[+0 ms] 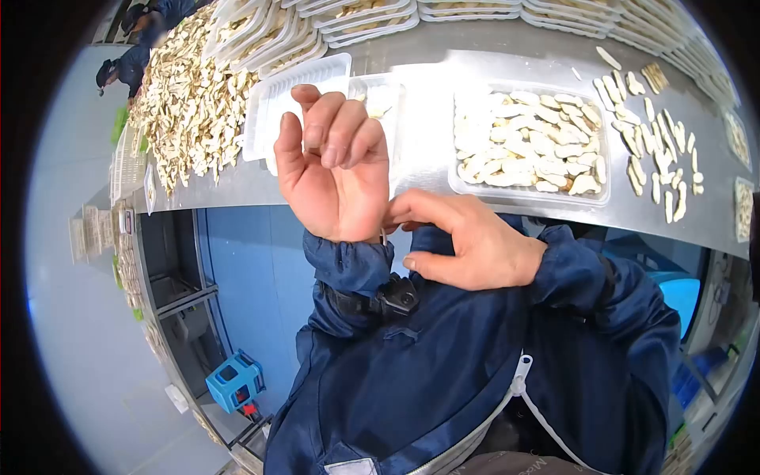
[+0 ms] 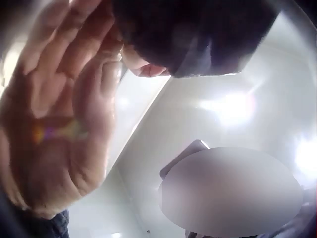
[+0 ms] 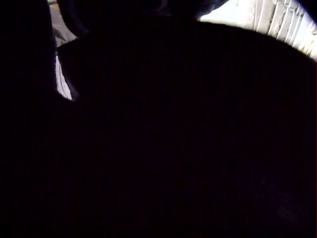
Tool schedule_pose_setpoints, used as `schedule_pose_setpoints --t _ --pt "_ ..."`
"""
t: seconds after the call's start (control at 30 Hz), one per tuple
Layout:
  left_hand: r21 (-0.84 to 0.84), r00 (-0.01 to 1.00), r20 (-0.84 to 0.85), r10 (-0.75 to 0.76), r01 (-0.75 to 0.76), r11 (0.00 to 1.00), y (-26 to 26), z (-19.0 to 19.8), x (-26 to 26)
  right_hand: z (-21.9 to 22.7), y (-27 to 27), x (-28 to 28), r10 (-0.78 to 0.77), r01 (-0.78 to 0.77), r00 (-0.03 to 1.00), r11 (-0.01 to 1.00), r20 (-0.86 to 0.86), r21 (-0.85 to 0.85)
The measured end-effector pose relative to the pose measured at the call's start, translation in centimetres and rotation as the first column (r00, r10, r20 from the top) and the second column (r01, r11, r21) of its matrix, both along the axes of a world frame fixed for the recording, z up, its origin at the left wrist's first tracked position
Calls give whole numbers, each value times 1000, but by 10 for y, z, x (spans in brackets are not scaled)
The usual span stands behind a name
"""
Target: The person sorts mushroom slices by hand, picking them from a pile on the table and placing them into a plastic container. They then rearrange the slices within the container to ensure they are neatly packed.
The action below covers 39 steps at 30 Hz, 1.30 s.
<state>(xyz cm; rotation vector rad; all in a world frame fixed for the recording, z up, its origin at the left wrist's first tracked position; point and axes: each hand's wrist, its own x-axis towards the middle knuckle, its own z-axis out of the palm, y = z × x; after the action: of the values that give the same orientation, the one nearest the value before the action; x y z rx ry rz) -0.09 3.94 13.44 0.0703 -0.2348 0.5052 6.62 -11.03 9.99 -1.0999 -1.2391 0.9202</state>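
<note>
Palm up over the table's near edge, my left hand [image 1: 336, 162] has loosely curled fingers and holds nothing; its palm fills the left side of the left wrist view. My right hand [image 1: 479, 241] reaches across to the left wrist, beside the cuff of the dark blue sleeve [image 1: 348, 261]. Its index finger lies along that wrist, and its thumb [image 1: 419, 265] points at the jacket, apart from the index finger. The right fingertips are partly hidden, so I cannot tell whether they pinch the cuff. A small black camera [image 1: 398, 294] is strapped on the left forearm. The right wrist view is mostly dark.
On the metal table [image 1: 419, 119] stands a clear tray [image 1: 606, 170] of pale, elongated slices, with loose slices [image 1: 661, 146] to its right. A white tray [image 1: 273, 79] lies behind my left hand. A large heap of slices [image 1: 190, 95] and stacked trays [image 1: 368, 28] stand beyond.
</note>
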Motion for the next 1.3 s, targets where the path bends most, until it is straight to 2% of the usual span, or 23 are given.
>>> schedule_pose_setpoints --t 0.07,0.17,0.3,0.5,0.6,0.7,0.8,0.9,1.0,1.1,1.13,1.23,1.27,1.3 --pt "-26 999 -29 37 -37 999 4 -1 -1 -3 0 -2 -57 48 988 997 147 64" --pt "-8 991 -91 95 -96 995 11 -4 -1 -12 4 -7 -93 60 973 986 213 155" --pt "-36 994 -85 71 -74 997 13 -9 -1 -11 10 -5 -114 60 965 973 237 224" --pt "-50 992 -114 54 -60 997 11 -14 7 -14 11 -9 -147 85 953 969 265 230" --pt "-61 993 -111 50 -57 997 14 -12 5 -14 12 -10 -245 127 927 918 285 375" --pt "-43 991 -120 52 -57 997 15 -10 7 -19 15 -12 -299 163 911 894 285 416" --pt "-12 991 -121 49 -51 999 11 -10 13 -22 17 -13 -349 221 894 889 280 401" --pt "-33 990 -130 47 -52 998 10 -9 17 -20 13 -10 -287 217 933 929 215 298" --pt "-18 992 -114 50 -53 998 15 -11 18 -14 9 -6 -183 172 981 975 65 143" --pt "-18 989 -109 98 -100 995 20 -7 22 -13 11 -7 -242 175 952 931 185 319" --pt "2 990 -90 105 -105 994 21 -8 24 -13 11 -8 -303 198 912 916 277 348" --pt "68 982 -134 131 -123 990 26 -18 32 -12 13 -4 -308 201 862 937 402 287" --pt "70 980 -149 129 -119 990 28 -23 34 -12 15 -3 -346 234 840 926 418 296" --pt "62 980 -161 120 -112 992 28 -24 34 -13 15 -2 -329 237 866 933 376 269"
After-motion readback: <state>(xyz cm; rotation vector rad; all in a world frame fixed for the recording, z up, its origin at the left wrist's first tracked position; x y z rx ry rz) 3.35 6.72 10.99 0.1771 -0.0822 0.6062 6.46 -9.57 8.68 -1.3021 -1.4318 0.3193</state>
